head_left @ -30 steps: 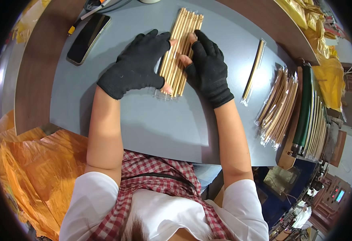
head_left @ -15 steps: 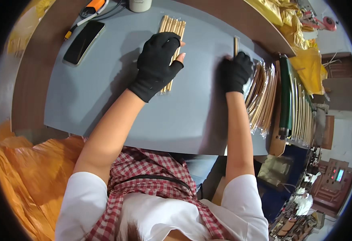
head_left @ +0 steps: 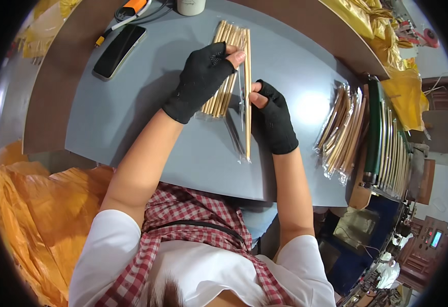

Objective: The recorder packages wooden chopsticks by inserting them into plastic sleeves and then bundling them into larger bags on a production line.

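Both my hands wear black fingerless gloves over a grey table [head_left: 132, 117]. My left hand [head_left: 201, 82] lies flat on a row of clear-wrapped wooden chopstick packs [head_left: 227, 38], its fingertips at the row's right edge. My right hand [head_left: 274, 115] pinches a single wrapped chopstick pack [head_left: 247, 117] that stands lengthwise just right of the row, touching my left fingertips near its top. The lower end of this pack reaches toward the table's front edge.
A heap of wrapped chopstick packs [head_left: 342, 130] lies at the right, beside a green-edged machine rail [head_left: 375, 133]. A black phone [head_left: 119, 45], an orange tool [head_left: 132, 7] and a white cup [head_left: 191, 6] sit at the back. Orange plastic bags [head_left: 35, 204] lie at the left.
My right hand went out to the heap at the right, then came back to the row holding a single wrapped pack. My left hand stayed on the row.
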The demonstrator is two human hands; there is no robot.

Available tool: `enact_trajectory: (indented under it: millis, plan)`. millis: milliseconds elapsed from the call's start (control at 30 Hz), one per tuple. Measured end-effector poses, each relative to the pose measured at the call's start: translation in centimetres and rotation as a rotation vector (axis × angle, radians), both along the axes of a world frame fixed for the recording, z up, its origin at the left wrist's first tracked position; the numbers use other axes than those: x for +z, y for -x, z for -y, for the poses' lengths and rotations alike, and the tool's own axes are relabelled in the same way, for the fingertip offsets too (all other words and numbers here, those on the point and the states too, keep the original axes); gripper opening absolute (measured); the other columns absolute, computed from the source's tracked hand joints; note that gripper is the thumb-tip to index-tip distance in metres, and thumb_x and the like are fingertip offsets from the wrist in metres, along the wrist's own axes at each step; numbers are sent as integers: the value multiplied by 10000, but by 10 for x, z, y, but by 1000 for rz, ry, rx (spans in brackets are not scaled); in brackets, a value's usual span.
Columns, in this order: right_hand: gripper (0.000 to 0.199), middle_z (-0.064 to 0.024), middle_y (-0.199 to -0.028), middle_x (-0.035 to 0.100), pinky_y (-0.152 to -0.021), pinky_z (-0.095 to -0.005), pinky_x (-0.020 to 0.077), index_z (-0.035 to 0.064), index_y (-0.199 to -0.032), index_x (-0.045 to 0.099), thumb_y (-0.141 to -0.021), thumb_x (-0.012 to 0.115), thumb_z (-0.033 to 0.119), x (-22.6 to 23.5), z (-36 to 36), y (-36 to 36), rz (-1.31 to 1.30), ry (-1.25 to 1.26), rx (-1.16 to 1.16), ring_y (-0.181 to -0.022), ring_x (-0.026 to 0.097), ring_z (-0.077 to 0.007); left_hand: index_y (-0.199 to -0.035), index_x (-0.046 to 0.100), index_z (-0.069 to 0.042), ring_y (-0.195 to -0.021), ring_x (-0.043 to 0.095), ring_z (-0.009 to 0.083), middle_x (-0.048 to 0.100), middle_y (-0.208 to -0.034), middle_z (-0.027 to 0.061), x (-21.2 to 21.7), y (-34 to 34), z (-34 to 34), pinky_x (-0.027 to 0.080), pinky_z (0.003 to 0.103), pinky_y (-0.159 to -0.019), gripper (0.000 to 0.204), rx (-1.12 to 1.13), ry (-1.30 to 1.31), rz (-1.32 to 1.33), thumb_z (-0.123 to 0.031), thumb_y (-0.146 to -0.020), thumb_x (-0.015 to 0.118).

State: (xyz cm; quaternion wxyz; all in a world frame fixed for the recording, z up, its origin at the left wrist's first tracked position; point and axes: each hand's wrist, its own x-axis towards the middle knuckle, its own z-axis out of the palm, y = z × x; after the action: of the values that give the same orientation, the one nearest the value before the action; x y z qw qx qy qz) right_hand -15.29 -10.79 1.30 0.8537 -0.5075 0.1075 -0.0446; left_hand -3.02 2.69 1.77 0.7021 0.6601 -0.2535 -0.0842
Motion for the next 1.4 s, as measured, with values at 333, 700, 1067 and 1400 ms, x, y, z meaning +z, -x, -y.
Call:
enact_trajectory:
  millis: [333, 700, 1067, 1400]
  plan:
    - [142, -24, -847, 624, -703, -245, 470, 28, -959, 619, -868, 670, 124, 6, 5, 8, -95, 126, 6, -753, 575, -106, -931, 684, 12, -743, 587, 68, 650, -804, 3, 5, 6, -1, 468, 222, -700, 181, -179, 93, -323, -144, -854, 730]
    - [90, 9, -814, 612, -701, -228, 425, 27, -918, 632, -875, 685, 86, 13, 2, 12, -119, 224, -11, -755, 529, -70, -836, 685, -6, -702, 568, 56, 627, -727, -15, 8, 6, -4, 449, 225, -667, 186, -238, 4, -317, -170, -813, 768]
    - [113, -1, -823, 635, -700, -231, 442, 19, -928, 649, -873, 697, 104, 15, -4, 13, -117, 260, -66, -761, 555, -74, -1004, 701, 4, -830, 638, 89, 700, -917, 43, 9, 6, -7, 521, 242, -762, 253, -270, 9, -355, -191, -849, 748]
    - [140, 6, -808, 616, -711, -220, 423, 23, -901, 650, -882, 675, 159, 16, -4, 15, -136, 269, -31, -758, 535, -69, -1043, 705, 9, -825, 644, 90, 710, -939, 38, 14, 7, -10, 533, 247, -798, 277, -359, 93, -498, -213, -878, 724]
